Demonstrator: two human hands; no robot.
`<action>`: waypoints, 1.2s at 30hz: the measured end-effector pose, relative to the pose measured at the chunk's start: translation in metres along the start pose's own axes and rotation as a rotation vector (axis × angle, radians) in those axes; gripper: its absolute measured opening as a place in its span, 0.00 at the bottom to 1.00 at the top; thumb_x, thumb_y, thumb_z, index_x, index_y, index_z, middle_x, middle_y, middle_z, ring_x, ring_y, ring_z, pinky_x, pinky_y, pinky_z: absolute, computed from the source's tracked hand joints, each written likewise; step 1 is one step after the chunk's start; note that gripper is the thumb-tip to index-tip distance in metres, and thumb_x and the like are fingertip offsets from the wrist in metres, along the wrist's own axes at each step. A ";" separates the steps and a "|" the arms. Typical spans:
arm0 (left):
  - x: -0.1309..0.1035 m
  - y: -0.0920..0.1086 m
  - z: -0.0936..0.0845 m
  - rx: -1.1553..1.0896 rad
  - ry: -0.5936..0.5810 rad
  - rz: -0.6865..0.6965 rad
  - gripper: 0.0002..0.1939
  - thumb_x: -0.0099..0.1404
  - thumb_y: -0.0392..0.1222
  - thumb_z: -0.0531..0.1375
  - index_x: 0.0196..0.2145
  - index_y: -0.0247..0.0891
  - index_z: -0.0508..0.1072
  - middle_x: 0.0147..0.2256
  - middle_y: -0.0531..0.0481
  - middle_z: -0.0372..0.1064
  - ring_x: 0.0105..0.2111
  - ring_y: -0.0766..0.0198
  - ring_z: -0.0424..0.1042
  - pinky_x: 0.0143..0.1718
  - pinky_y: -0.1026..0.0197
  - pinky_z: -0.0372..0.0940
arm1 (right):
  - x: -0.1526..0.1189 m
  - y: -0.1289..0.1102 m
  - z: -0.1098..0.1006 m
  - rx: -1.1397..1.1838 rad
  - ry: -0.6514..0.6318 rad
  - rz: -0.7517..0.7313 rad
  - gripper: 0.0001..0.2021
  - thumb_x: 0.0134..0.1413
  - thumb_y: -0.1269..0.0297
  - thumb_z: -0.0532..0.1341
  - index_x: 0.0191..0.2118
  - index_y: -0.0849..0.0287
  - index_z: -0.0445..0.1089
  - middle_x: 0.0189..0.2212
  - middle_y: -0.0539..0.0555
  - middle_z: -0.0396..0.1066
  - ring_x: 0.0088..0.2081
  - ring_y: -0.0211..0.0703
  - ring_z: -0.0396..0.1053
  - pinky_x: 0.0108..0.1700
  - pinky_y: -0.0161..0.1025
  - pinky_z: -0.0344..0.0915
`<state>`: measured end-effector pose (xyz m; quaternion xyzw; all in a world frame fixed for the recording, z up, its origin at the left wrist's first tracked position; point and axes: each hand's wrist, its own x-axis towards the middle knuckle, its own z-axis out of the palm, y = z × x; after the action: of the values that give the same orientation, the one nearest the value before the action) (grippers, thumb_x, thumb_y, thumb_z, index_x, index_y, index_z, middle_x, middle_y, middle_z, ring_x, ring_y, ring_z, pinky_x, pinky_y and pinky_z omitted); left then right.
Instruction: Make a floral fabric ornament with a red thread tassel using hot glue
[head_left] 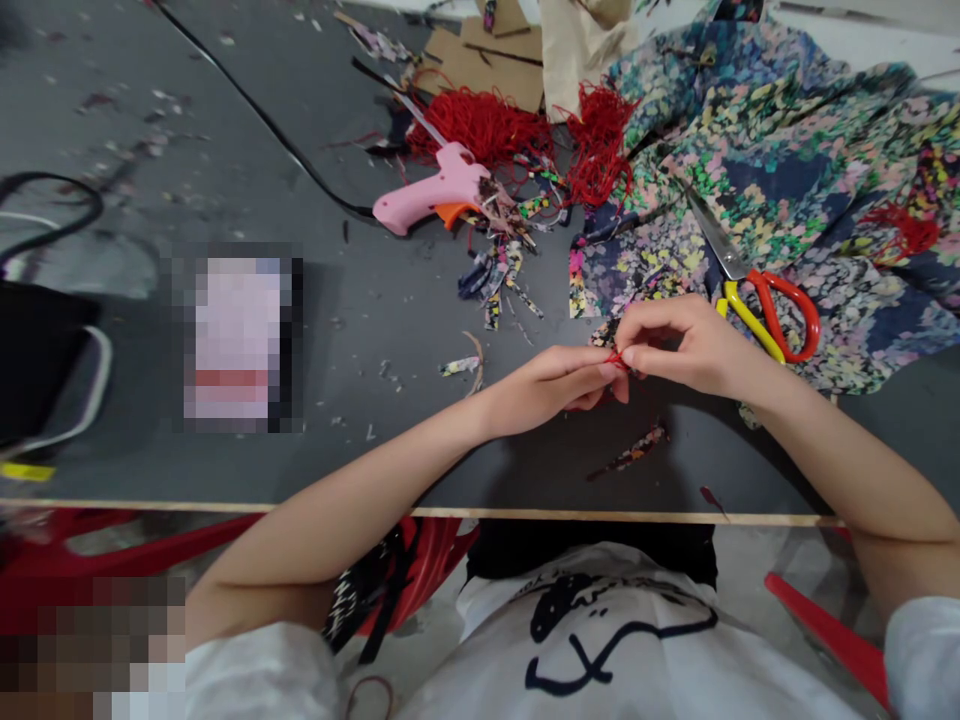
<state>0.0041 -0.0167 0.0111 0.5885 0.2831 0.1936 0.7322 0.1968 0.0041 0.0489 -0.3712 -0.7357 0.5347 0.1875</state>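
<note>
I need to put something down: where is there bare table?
Bare grey tabletop shows between the pixelated item and pink glue gun, and from that item to the near edge. It's crowded around the red yarn, floral fabric and scissors.

In the head view, the person's left hand [559, 388] and right hand [675, 345] meet over the gray table [360, 350], fingertips pinching red thread [616, 358], with a pink glue gun [431, 195] and scissors [739, 275] farther back, the latter lying on floral fabric [795, 190].
</note>
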 end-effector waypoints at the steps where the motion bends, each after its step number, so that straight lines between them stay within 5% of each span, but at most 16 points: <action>1: 0.000 0.000 0.000 -0.001 0.000 -0.003 0.21 0.68 0.53 0.51 0.31 0.32 0.70 0.18 0.59 0.52 0.19 0.74 0.51 0.20 0.68 0.49 | 0.000 0.001 0.000 0.016 0.017 -0.003 0.05 0.48 0.71 0.56 0.24 0.60 0.64 0.19 0.46 0.65 0.23 0.32 0.60 0.25 0.31 0.55; 28: 0.001 0.002 0.000 -0.027 0.039 -0.039 0.20 0.67 0.53 0.52 0.31 0.32 0.69 0.18 0.59 0.53 0.18 0.74 0.50 0.20 0.67 0.48 | 0.001 0.004 -0.007 0.041 0.119 -0.019 0.04 0.48 0.72 0.58 0.25 0.59 0.62 0.21 0.46 0.63 0.23 0.31 0.61 0.26 0.32 0.58; 31: 0.001 0.002 0.001 -0.090 0.101 -0.022 0.19 0.66 0.53 0.53 0.31 0.32 0.69 0.18 0.59 0.53 0.17 0.74 0.51 0.19 0.68 0.47 | 0.003 0.007 -0.001 0.126 0.155 0.065 0.03 0.48 0.73 0.57 0.31 0.59 0.64 0.27 0.47 0.66 0.22 0.29 0.62 0.23 0.30 0.58; 33: 0.001 0.002 0.002 -0.162 0.170 -0.009 0.19 0.65 0.54 0.55 0.31 0.32 0.69 0.17 0.59 0.53 0.16 0.74 0.51 0.17 0.68 0.46 | 0.005 0.011 0.005 0.260 0.141 0.151 0.11 0.48 0.75 0.53 0.39 0.59 0.63 0.36 0.50 0.69 0.19 0.26 0.62 0.19 0.29 0.58; 36: 0.000 0.001 0.002 -0.269 0.240 0.044 0.18 0.64 0.54 0.57 0.31 0.33 0.68 0.17 0.58 0.56 0.15 0.74 0.54 0.17 0.69 0.50 | 0.006 0.017 0.016 0.466 -0.061 0.210 0.19 0.46 0.76 0.51 0.47 0.57 0.58 0.44 0.51 0.69 0.15 0.23 0.57 0.14 0.27 0.54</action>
<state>0.0059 -0.0180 0.0120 0.4639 0.3271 0.3147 0.7607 0.1881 0.0010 0.0271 -0.3759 -0.5555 0.7172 0.1892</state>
